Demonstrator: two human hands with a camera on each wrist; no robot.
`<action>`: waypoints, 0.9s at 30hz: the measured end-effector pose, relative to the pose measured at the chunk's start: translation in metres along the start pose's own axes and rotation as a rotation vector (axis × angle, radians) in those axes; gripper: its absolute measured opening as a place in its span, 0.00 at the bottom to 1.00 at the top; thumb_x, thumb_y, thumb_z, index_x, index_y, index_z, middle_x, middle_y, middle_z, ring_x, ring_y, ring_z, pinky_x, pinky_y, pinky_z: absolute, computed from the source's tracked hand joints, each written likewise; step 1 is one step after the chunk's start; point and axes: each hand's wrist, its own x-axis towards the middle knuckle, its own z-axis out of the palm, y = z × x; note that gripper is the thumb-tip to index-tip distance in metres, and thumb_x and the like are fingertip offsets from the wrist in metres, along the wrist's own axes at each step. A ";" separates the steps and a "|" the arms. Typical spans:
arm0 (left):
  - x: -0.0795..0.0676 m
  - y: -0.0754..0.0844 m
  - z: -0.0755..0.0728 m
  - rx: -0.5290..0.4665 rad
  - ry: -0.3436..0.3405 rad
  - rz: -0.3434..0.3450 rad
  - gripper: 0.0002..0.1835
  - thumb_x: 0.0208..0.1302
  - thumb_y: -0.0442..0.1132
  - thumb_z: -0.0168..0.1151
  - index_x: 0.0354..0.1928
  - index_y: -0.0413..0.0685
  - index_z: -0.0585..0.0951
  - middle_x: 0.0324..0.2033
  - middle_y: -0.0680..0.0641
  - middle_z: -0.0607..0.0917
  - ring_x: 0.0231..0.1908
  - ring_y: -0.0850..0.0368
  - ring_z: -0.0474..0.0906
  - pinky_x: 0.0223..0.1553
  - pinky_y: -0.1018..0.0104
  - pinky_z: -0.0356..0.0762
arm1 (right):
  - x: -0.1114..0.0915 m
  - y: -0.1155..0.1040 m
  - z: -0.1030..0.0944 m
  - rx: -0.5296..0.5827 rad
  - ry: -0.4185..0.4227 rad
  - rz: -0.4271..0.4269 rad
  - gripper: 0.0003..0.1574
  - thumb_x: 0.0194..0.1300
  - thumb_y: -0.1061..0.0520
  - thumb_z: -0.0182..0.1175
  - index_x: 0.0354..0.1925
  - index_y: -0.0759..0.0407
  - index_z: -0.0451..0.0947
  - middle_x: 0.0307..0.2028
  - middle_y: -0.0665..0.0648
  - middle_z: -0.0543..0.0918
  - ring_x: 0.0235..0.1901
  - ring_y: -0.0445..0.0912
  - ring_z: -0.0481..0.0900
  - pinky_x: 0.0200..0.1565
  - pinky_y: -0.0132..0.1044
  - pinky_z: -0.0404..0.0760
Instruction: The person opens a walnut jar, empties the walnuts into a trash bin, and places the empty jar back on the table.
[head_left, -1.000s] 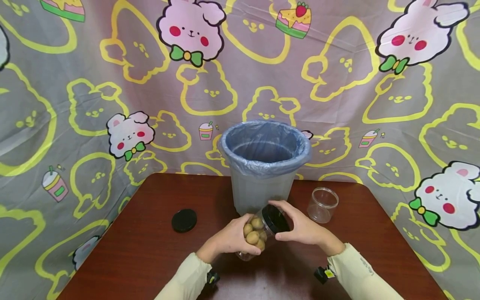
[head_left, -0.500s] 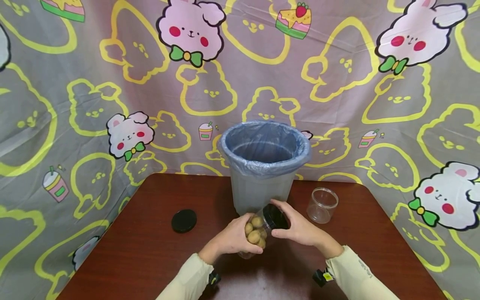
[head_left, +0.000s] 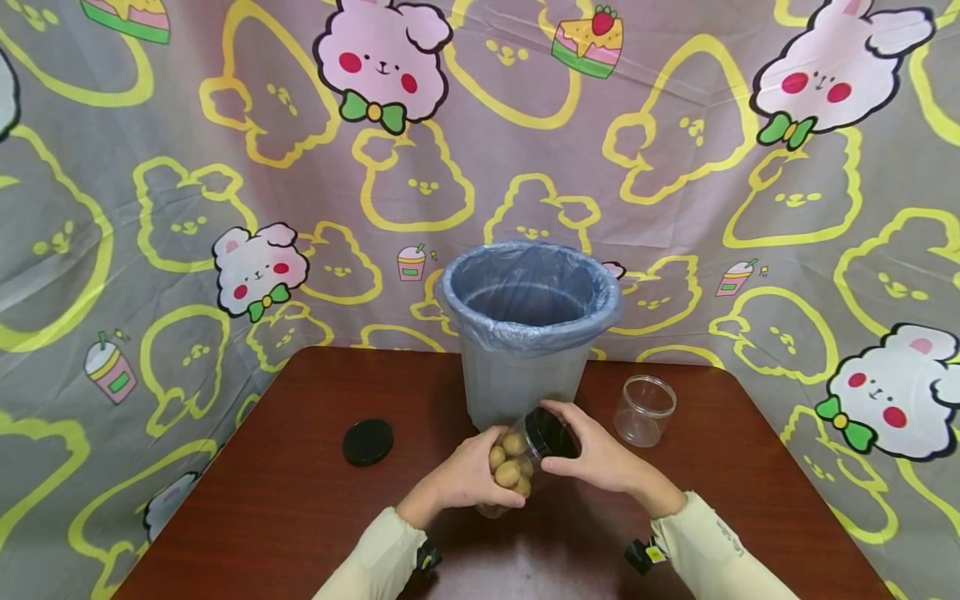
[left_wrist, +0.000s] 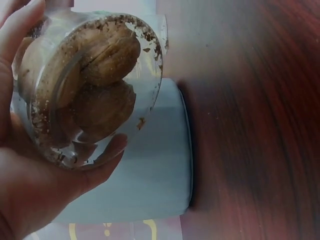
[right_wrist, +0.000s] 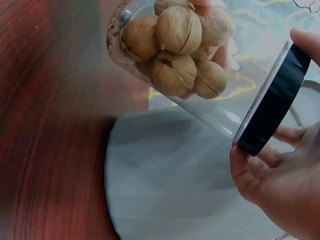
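Tilted above the table, a clear plastic jar holds several walnuts in their shells. My left hand grips the jar round its body. In the left wrist view, the jar's round base faces the camera, with brown crumbs along its edge. A black screw lid sits on the jar's mouth, at its upper right end in the head view. The fingers and thumb of my right hand hold this lid by its rim from opposite sides.
A grey bin with a blue plastic liner stands just behind the jar. To the left, another black lid lies flat on the brown table. A short clear jar without a lid stands at the right.
Since a second ago, my right thumb has shifted slightly left along the lid's edge, and the jar has moved a little. Over the last half second, both hands have stayed almost still.
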 end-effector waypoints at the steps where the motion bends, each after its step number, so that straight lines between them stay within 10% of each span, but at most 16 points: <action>1: 0.000 0.000 0.000 -0.004 -0.003 0.004 0.45 0.35 0.54 0.79 0.57 0.48 0.70 0.39 0.56 0.78 0.35 0.65 0.76 0.36 0.71 0.75 | 0.000 0.000 0.000 0.000 -0.003 -0.011 0.47 0.54 0.48 0.69 0.66 0.61 0.60 0.58 0.55 0.71 0.53 0.52 0.72 0.51 0.50 0.71; 15: 0.000 -0.004 0.000 -0.056 -0.048 0.036 0.42 0.35 0.52 0.80 0.55 0.49 0.71 0.38 0.58 0.79 0.34 0.66 0.76 0.36 0.71 0.75 | -0.001 0.006 -0.006 0.090 -0.109 -0.170 0.51 0.53 0.53 0.70 0.67 0.65 0.56 0.60 0.54 0.66 0.53 0.55 0.70 0.53 0.43 0.70; 27: 0.001 0.000 0.005 -0.002 -0.006 0.022 0.45 0.36 0.55 0.79 0.57 0.47 0.70 0.40 0.56 0.78 0.36 0.66 0.75 0.38 0.71 0.74 | -0.001 0.002 -0.002 -0.031 -0.022 -0.010 0.48 0.57 0.48 0.67 0.68 0.63 0.57 0.62 0.58 0.67 0.57 0.53 0.68 0.55 0.46 0.69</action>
